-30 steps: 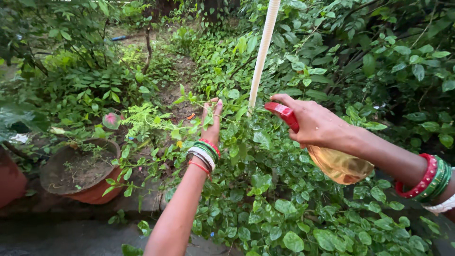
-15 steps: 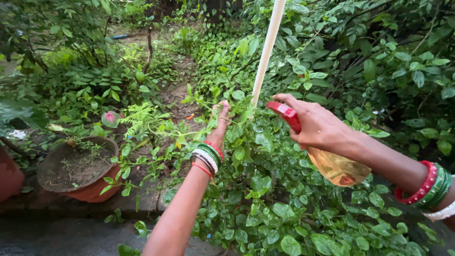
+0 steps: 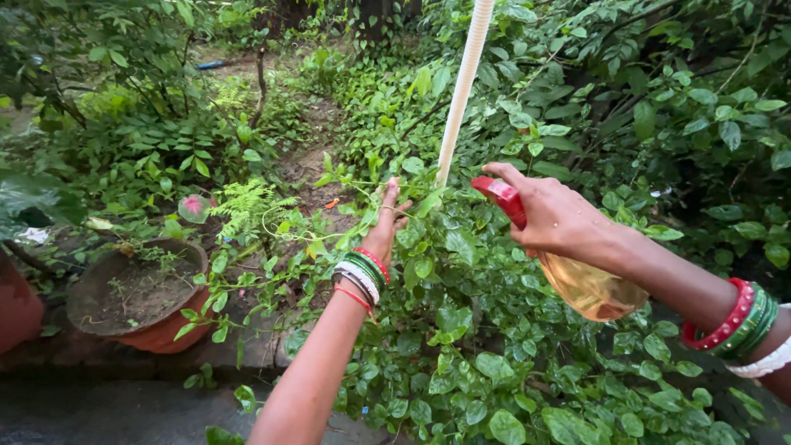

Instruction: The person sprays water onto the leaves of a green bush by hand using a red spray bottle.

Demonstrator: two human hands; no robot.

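Two hands: right hand (image 3: 560,221) gripping amber plastic spray bottle (image 3: 589,288); left hand (image 3: 386,221) open, touching thin leafy stem (image 3: 346,185).

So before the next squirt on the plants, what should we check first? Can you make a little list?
1. Spray bottle gripped firmly by the right hand: ok.
2. Finger on the red spray head: ok.
3. Nozzle aimed at the leafy stem: ok, roughly.
4. Left hand holding the stem up: ok, fingers among the leaves.
5. Liquid left in the bottle: cannot tell, the amber plastic hides the level.
6. White ribbed pipe out of the spray path: not ok, it stands just behind the nozzle.
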